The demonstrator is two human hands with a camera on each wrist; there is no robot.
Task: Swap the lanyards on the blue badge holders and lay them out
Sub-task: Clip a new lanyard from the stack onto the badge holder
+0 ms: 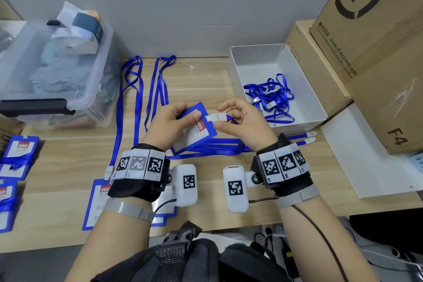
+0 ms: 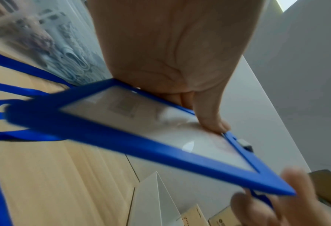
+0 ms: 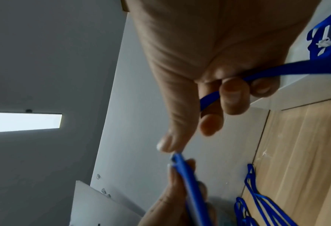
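A: What does the head view show?

B: At centre frame, the left hand point(image 1: 170, 119) grips a blue plastic badge holder point(image 1: 194, 135), thumb on its face. The right hand point(image 1: 240, 121) pinches a white plastic lanyard clip point(image 1: 215, 117) at the holder's top edge.

A: And the left wrist view?

B: Blurred; the thumb point(image 2: 209, 116) presses the holder's clear window.

A: The right wrist view?

B: Curled fingers point(image 3: 232, 96) hold a blue ribbon lanyard point(image 3: 296, 67), running to the upper right.
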